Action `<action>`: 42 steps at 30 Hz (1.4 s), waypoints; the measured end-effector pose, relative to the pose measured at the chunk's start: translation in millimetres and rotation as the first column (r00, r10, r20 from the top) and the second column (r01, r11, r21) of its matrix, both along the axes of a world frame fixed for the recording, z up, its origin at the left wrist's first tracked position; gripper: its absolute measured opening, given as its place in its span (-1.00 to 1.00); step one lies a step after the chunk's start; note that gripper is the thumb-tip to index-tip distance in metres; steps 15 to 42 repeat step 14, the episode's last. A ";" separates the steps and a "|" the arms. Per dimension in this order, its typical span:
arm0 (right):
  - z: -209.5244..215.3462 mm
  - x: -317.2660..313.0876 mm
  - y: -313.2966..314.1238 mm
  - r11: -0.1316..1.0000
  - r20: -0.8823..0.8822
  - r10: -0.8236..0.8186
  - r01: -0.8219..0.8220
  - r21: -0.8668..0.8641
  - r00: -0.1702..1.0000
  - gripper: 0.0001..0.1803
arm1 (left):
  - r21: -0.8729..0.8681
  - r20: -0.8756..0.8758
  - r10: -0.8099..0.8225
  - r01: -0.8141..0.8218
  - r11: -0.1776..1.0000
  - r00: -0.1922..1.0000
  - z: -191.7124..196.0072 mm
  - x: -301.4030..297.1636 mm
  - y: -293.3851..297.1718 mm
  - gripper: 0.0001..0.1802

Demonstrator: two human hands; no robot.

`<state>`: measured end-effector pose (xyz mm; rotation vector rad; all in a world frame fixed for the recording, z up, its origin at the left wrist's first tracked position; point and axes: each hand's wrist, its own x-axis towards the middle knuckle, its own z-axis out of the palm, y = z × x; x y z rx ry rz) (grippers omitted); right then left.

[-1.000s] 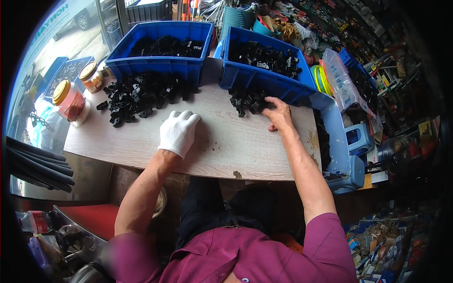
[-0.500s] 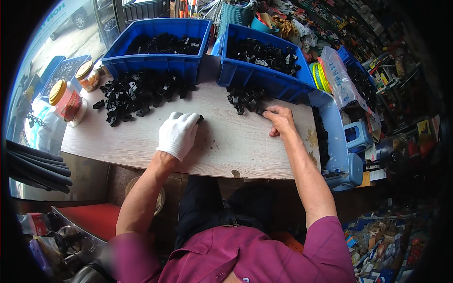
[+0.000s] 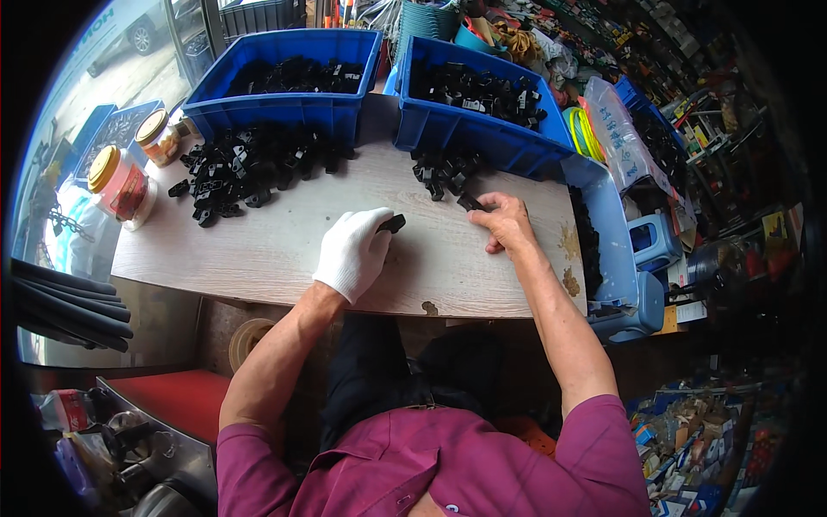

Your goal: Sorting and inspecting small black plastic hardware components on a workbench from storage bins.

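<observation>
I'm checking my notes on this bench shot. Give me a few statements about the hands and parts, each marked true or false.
1. The left hand wears a white glove. True.
2. The right hand is gloved too. False: it is bare.
3. The left hand has a black part at its fingertips. True.
4. Both blue bins are empty. False: both hold black parts.
5. The larger pile of loose black parts lies on the table in front of the left bin. True.
6. The right hand rests inside a bin. False: it is on the table, touching a black piece near the small pile.
</observation>
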<state>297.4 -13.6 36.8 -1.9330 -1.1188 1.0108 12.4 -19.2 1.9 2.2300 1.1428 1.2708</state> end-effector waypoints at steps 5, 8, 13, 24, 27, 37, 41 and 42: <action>1.9 -23.3 -26.1 0.987 -0.096 0.157 -0.159 -0.021 0.983 -0.63 | 0.027 -0.017 -0.086 0.086 0.996 0.996 1.2 23.2 5.1 -0.72; 2.0 -37.6 -31.9 0.977 -0.076 0.202 -0.207 -0.056 0.976 -0.63 | 0.047 -0.070 -0.145 0.148 0.988 0.987 1.7 41.7 13.7 -0.74; 1.3 -38.8 -33.5 0.976 -0.064 0.210 -0.212 -0.038 0.976 -0.65 | 0.035 -0.286 -0.301 0.324 0.945 0.910 7.2 55.3 27.0 -0.72; -0.5 -37.7 -34.0 0.976 -0.058 0.214 -0.216 -0.030 0.975 -0.64 | 0.006 -0.330 -0.353 0.376 0.927 0.875 8.1 55.2 29.3 -0.71; -0.5 -37.7 -34.0 0.976 -0.058 0.214 -0.216 -0.030 0.975 -0.64 | 0.006 -0.330 -0.353 0.376 0.927 0.875 8.1 55.2 29.3 -0.71; -0.5 -37.7 -34.0 0.976 -0.058 0.214 -0.216 -0.030 0.975 -0.64 | 0.006 -0.330 -0.353 0.376 0.927 0.875 8.1 55.2 29.3 -0.71; -0.5 -37.7 -34.0 0.976 -0.058 0.214 -0.216 -0.030 0.975 -0.64 | 0.006 -0.330 -0.353 0.376 0.927 0.875 8.1 55.2 29.3 -0.71; -0.5 -37.7 -34.0 0.976 -0.058 0.214 -0.216 -0.030 0.975 -0.64 | 0.006 -0.330 -0.353 0.376 0.927 0.875 8.1 55.2 29.3 -0.71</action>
